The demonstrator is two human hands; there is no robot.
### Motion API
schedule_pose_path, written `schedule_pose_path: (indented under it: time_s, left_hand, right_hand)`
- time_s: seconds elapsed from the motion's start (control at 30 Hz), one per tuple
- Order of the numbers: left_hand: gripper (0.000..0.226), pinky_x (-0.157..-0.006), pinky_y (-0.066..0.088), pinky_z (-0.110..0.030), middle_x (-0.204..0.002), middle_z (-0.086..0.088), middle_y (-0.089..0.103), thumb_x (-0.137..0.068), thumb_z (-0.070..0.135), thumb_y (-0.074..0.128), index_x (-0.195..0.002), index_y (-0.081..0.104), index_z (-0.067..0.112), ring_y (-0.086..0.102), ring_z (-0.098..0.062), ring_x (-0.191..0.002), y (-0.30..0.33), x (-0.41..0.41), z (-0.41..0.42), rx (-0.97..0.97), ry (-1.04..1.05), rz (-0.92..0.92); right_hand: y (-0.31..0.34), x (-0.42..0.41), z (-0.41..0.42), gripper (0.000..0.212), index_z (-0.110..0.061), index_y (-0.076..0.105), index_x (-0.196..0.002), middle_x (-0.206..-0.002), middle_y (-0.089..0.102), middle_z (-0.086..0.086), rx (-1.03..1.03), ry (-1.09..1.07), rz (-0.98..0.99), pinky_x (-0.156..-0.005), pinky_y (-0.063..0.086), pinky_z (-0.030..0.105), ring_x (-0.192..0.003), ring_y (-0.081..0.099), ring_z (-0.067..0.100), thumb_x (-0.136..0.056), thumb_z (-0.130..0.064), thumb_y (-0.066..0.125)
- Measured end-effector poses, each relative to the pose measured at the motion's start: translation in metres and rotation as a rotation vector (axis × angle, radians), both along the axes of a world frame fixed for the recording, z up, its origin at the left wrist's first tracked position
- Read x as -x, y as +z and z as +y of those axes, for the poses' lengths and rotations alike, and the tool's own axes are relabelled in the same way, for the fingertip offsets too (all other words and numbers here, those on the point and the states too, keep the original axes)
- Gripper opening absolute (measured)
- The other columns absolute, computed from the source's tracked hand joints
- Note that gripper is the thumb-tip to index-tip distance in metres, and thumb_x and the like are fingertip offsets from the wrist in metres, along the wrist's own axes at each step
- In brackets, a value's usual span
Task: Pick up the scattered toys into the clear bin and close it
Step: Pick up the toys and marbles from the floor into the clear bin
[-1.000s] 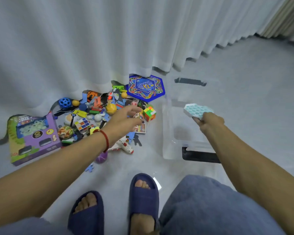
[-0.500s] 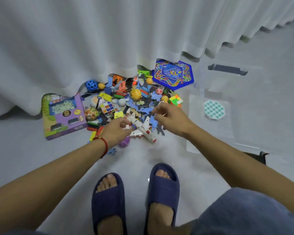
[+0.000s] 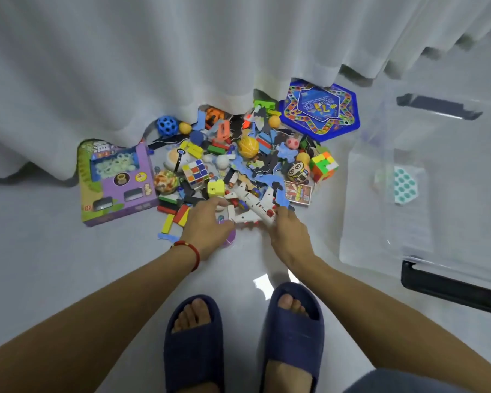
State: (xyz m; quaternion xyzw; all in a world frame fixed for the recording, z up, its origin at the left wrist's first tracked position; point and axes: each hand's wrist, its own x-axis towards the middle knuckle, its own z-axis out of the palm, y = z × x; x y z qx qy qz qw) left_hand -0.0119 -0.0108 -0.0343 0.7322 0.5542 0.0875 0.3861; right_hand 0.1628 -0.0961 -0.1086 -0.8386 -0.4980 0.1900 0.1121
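A pile of scattered toys lies on the floor against the curtain. At its near edge is a white and red toy airplane (image 3: 251, 204). My left hand (image 3: 207, 228) pinches the airplane's tail end between thumb and fingers. My right hand (image 3: 291, 236) curls its fingers over the nose end. The clear bin (image 3: 355, 222) stands open on the floor to the right, apart from both hands. A teal honeycomb pop toy (image 3: 406, 187) lies inside it. A purple toy (image 3: 230, 239) is partly hidden under my left hand.
In the pile are a purple boxed toy (image 3: 116, 182), a blue hexagonal game board (image 3: 321, 109), two colour cubes (image 3: 195, 171) (image 3: 323, 165) and several balls. A white curtain (image 3: 182, 66) hangs behind. The bin's black handle (image 3: 448, 287) faces me. My slippered feet (image 3: 193, 336) stand below.
My right hand dropped the teal pop toy into the bin, then swung left to the airplane's nose. My left hand moved onto the airplane's tail. The view shifted down and left.
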Motion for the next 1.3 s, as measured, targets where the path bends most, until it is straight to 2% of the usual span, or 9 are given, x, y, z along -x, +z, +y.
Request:
schedule_pose_path:
  time_s: [0.17, 0.27, 0.33, 0.47, 0.63, 0.8, 0.9, 1.0, 1.3]
  left_hand:
    - [0.039, -0.09, 0.052, -0.036, -0.125, 0.002, 0.051, -0.086, 0.024, 0.062, -0.124, 0.052, 0.028, 0.054, -0.014, -0.106, 0.052, -0.028, -0.003, -0.19, 0.133, -0.299]
    - [0.042, -0.084, 0.049, -0.024, -0.131, 0.005, 0.047, -0.093, 0.033, 0.055, -0.133, 0.043, 0.031, 0.054, 0.0, -0.103, 0.102, -0.057, -0.013, -0.181, 0.126, -0.516]
    - [0.044, -0.089, 0.051, -0.031, -0.129, 0.005, 0.048, -0.092, 0.039, 0.054, -0.134, 0.042, 0.032, 0.056, -0.001, -0.104, 0.129, -0.074, -0.022, -0.146, 0.022, -0.578]
    - [0.048, -0.089, 0.053, -0.037, -0.121, 0.005, 0.054, -0.087, 0.042, 0.057, -0.132, 0.044, 0.032, 0.059, -0.008, -0.104, 0.164, -0.098, -0.045, -0.066, -0.171, -0.522]
    - [0.047, -0.087, 0.051, -0.031, -0.129, 0.002, 0.05, -0.09, 0.034, 0.06, -0.135, 0.044, 0.028, 0.056, -0.004, -0.099, 0.168, -0.096, -0.068, -0.108, -0.29, -0.373]
    - [0.041, -0.082, 0.054, -0.032, -0.124, 0.002, 0.052, -0.092, 0.032, 0.058, -0.131, 0.047, 0.029, 0.057, -0.013, -0.102, 0.148, -0.072, -0.059, -0.02, -0.197, -0.315]
    - [0.04, -0.084, 0.055, -0.036, -0.125, 0.003, 0.054, -0.091, 0.032, 0.059, -0.13, 0.05, 0.029, 0.058, -0.016, -0.105, 0.129, -0.057, -0.043, 0.013, -0.134, -0.261]
    - [0.037, -0.08, 0.056, -0.036, -0.125, 0.005, 0.056, -0.089, 0.031, 0.061, -0.126, 0.056, 0.031, 0.057, -0.016, -0.108, 0.106, -0.044, -0.026, 0.058, -0.091, -0.243]
    - [0.041, -0.091, 0.047, -0.032, -0.128, 0.004, 0.056, -0.084, 0.019, 0.066, -0.123, 0.06, 0.03, 0.05, -0.011, -0.113, 0.029, -0.029, 0.01, 0.066, -0.117, -0.101]
  right_hand:
    - [0.094, -0.002, -0.031, 0.033, -0.014, 0.054, -0.118, -0.097, 0.064, -0.001, -0.3, -0.114, 0.184, -0.064, 0.041, 0.032, -0.08, 0.058, 0.02, -0.1, -0.042, 0.053]
    - [0.168, -0.019, -0.059, 0.028, -0.014, 0.06, -0.115, -0.086, 0.072, 0.001, -0.498, -0.305, 0.402, -0.055, 0.055, 0.033, -0.067, 0.07, 0.019, -0.102, -0.037, 0.049]
    - [0.201, -0.045, -0.08, 0.029, -0.011, 0.064, -0.103, -0.086, 0.07, 0.005, -0.599, -0.48, 0.551, -0.046, 0.051, 0.031, -0.06, 0.071, 0.022, -0.103, -0.032, 0.045]
    - [0.221, -0.114, -0.115, 0.038, -0.008, 0.067, -0.083, -0.079, 0.061, 0.015, -0.639, -0.833, 0.736, -0.042, 0.043, 0.027, -0.052, 0.059, 0.026, -0.104, -0.028, 0.042]
    - [0.2, -0.157, -0.143, 0.024, 0.0, 0.055, -0.1, -0.077, 0.061, 0.019, -0.509, -1.027, 0.941, -0.053, 0.042, 0.03, -0.057, 0.056, 0.028, -0.104, -0.021, 0.043]
    - [0.224, -0.131, -0.119, 0.017, 0.0, 0.065, -0.095, -0.091, 0.069, 0.019, -0.541, -0.75, 0.77, -0.055, 0.053, 0.041, -0.056, 0.063, 0.027, -0.093, -0.014, 0.056]
    - [0.228, -0.098, -0.087, 0.02, -0.012, 0.073, -0.096, -0.086, 0.074, 0.006, -0.47, -0.407, 0.549, -0.052, 0.05, 0.031, -0.06, 0.066, 0.018, -0.093, -0.019, 0.055]
    - [0.201, -0.07, -0.047, 0.019, -0.017, 0.072, -0.091, -0.082, 0.073, -0.001, -0.305, -0.198, 0.373, -0.066, 0.057, 0.035, -0.072, 0.07, 0.017, -0.091, -0.023, 0.055]
    - [0.053, -0.069, 0.043, 0.047, -0.014, 0.046, -0.135, -0.134, 0.052, 0.013, 0.056, -0.202, 0.006, -0.088, 0.049, 0.046, -0.116, 0.055, 0.037, -0.092, -0.023, 0.059]
